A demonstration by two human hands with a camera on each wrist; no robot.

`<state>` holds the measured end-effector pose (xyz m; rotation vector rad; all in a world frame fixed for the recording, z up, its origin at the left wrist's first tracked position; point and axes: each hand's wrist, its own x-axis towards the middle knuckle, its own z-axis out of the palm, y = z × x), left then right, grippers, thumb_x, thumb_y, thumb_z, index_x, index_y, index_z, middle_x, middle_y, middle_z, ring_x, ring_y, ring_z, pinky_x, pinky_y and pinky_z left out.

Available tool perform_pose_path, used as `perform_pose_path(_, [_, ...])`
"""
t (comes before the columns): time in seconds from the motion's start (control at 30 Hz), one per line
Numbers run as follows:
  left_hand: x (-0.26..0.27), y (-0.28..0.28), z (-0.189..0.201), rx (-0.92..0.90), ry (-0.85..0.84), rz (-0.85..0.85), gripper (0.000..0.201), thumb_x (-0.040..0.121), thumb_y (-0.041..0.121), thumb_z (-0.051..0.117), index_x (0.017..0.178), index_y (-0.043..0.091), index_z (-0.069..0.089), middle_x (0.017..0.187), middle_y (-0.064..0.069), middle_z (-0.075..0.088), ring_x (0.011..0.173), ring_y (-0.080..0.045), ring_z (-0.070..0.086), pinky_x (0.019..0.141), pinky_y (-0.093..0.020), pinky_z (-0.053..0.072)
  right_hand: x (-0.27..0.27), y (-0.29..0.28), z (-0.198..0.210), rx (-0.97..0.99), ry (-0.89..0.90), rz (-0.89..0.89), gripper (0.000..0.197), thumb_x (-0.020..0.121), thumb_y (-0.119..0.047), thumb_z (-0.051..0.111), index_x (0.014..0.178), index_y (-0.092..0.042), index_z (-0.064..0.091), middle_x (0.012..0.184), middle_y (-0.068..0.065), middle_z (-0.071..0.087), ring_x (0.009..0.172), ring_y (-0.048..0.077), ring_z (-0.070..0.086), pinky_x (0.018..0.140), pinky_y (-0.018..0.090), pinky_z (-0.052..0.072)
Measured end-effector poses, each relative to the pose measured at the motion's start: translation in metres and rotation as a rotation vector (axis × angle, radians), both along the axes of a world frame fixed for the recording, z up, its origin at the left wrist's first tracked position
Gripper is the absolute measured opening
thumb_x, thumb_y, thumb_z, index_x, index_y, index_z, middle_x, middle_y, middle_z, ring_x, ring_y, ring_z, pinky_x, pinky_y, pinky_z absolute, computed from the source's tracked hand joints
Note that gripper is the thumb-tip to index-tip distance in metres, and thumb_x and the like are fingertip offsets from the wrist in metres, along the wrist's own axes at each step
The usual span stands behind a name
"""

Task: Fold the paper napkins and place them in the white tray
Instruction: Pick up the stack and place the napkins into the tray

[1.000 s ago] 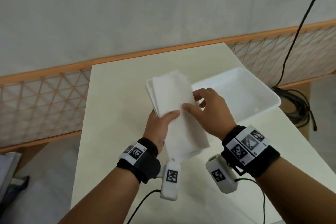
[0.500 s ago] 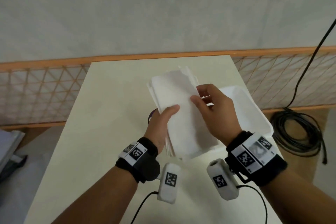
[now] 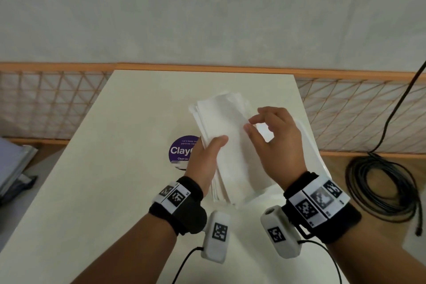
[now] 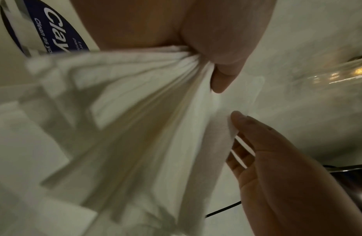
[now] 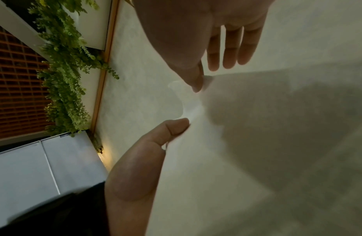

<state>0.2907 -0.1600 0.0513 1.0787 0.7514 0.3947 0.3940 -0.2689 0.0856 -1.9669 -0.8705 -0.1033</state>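
My left hand [image 3: 214,147] grips a stack of white paper napkins [image 3: 226,136] above the table, thumb on top and fingers hidden underneath. In the left wrist view the stack [image 4: 155,103] fans out below my thumb [image 4: 222,76]. My right hand [image 3: 250,124] is at the stack's right edge, where thumb and index finger pinch the rim of the top napkin and the other fingers are spread. The right wrist view shows the thumb [image 5: 172,127] and index finger [image 5: 196,83] on that napkin [image 5: 236,143]. The white tray [image 3: 315,152] lies mostly hidden behind my right hand.
A round purple sticker [image 3: 182,150] lies on the cream table [image 3: 115,168], just left of my left hand. A wooden lattice rail [image 3: 57,104] runs behind the table. A coiled black cable [image 3: 380,180] lies on the floor to the right.
My right hand slid from the top of the stack to its right edge and raised its fingers. The view swung, bringing the purple sticker into sight and hiding most of the tray.
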Motion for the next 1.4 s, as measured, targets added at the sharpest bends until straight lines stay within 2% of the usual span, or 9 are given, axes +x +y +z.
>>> perform_pose_path(0.13, [0.004, -0.002, -0.005, -0.005, 0.01, -0.012, 0.045, 0.073, 0.04, 0.07, 0.115, 0.025, 0.065, 0.112, 0.0, 0.071, 0.107, -0.022, 0.066, 0.099, -0.049, 0.047, 0.002, -0.001, 0.007, 0.047, 0.104, 0.082, 0.004, 0.088, -0.021, 0.065, 0.086, -0.019, 0.061, 0.087, -0.008, 0.06, 0.08, 0.003, 0.056, 0.067, 0.009, 0.043])
perform_pose_path(0.27, [0.001, 0.0, -0.01, -0.07, -0.016, -0.085, 0.068, 0.076, 0.067, 0.061, 0.131, 0.028, 0.055, 0.128, 0.002, 0.063, 0.121, -0.02, 0.057, 0.108, -0.046, 0.037, 0.006, 0.003, 0.004, 0.056, 0.471, 0.108, 0.01, 0.094, -0.023, 0.054, 0.088, -0.016, 0.049, 0.063, -0.01, 0.049, 0.052, 0.002, 0.044, 0.052, 0.015, 0.037])
perform_pose_path(0.43, [0.002, 0.008, -0.019, -0.048, 0.128, -0.056, 0.096, 0.055, 0.092, 0.054, 0.133, 0.036, 0.052, 0.135, 0.009, 0.057, 0.127, -0.016, 0.051, 0.11, -0.045, 0.034, 0.01, 0.009, -0.004, -0.084, 0.75, 0.167, 0.028, 0.089, -0.036, 0.061, 0.106, -0.015, 0.054, 0.092, -0.002, 0.069, 0.079, 0.014, 0.066, 0.069, 0.028, 0.053])
perform_pose_path(0.63, [-0.006, 0.016, -0.021, -0.072, 0.072, -0.073, 0.077, 0.069, 0.078, 0.058, 0.129, 0.031, 0.056, 0.126, 0.005, 0.065, 0.119, -0.018, 0.059, 0.108, -0.045, 0.038, 0.018, 0.01, -0.01, -0.119, 0.779, 0.275, 0.028, 0.086, -0.014, 0.066, 0.112, -0.013, 0.055, 0.099, 0.004, 0.071, 0.084, 0.017, 0.07, 0.072, 0.028, 0.057])
perform_pose_path(0.73, [-0.011, 0.02, -0.022, -0.016, 0.085, 0.038, 0.049, 0.08, 0.058, 0.064, 0.12, 0.03, 0.062, 0.117, 0.011, 0.068, 0.115, -0.012, 0.06, 0.107, -0.041, 0.04, 0.033, 0.01, -0.01, -0.139, 0.744, 0.236, 0.028, 0.087, -0.013, 0.065, 0.112, -0.011, 0.053, 0.099, 0.006, 0.071, 0.083, 0.02, 0.07, 0.071, 0.029, 0.057])
perform_pose_path(0.9, [-0.031, 0.039, -0.024, 0.079, 0.14, 0.138, 0.045, 0.078, 0.048, 0.07, 0.115, 0.024, 0.066, 0.112, 0.006, 0.071, 0.11, -0.017, 0.064, 0.102, -0.045, 0.045, 0.062, 0.012, -0.024, -0.347, 0.741, 0.177, 0.028, 0.088, -0.014, 0.062, 0.112, -0.008, 0.05, 0.102, 0.008, 0.064, 0.089, 0.025, 0.064, 0.081, 0.038, 0.054])
perform_pose_path(1.07, [-0.05, 0.053, -0.022, 0.08, 0.133, 0.224, 0.026, 0.091, 0.033, 0.062, 0.113, 0.02, 0.065, 0.107, 0.001, 0.072, 0.097, -0.017, 0.07, 0.084, -0.036, 0.056, 0.069, 0.025, -0.056, -0.62, 0.741, 0.198, 0.005, 0.087, -0.012, 0.062, 0.086, -0.007, 0.06, 0.102, 0.013, 0.065, 0.093, 0.031, 0.063, 0.085, 0.041, 0.052])
perform_pose_path(1.27, [-0.058, 0.053, -0.016, 0.043, 0.106, 0.23, 0.027, 0.091, 0.033, 0.061, 0.113, 0.018, 0.065, 0.109, -0.001, 0.072, 0.098, -0.018, 0.07, 0.084, -0.035, 0.054, 0.072, 0.041, -0.095, -0.72, 0.89, 0.176, 0.031, 0.081, -0.012, 0.065, 0.108, 0.004, 0.063, 0.11, 0.021, 0.067, 0.099, 0.038, 0.064, 0.09, 0.052, 0.052])
perform_pose_path(1.4, [-0.06, 0.052, -0.011, 0.013, 0.078, 0.213, 0.02, 0.091, 0.034, 0.061, 0.104, 0.021, 0.067, 0.104, 0.0, 0.074, 0.093, -0.016, 0.071, 0.078, -0.032, 0.055, 0.063, 0.05, -0.09, -0.605, 1.006, 0.181, 0.03, 0.09, -0.006, 0.059, 0.118, 0.003, 0.056, 0.115, 0.016, 0.064, 0.104, 0.032, 0.062, 0.089, 0.04, 0.052])
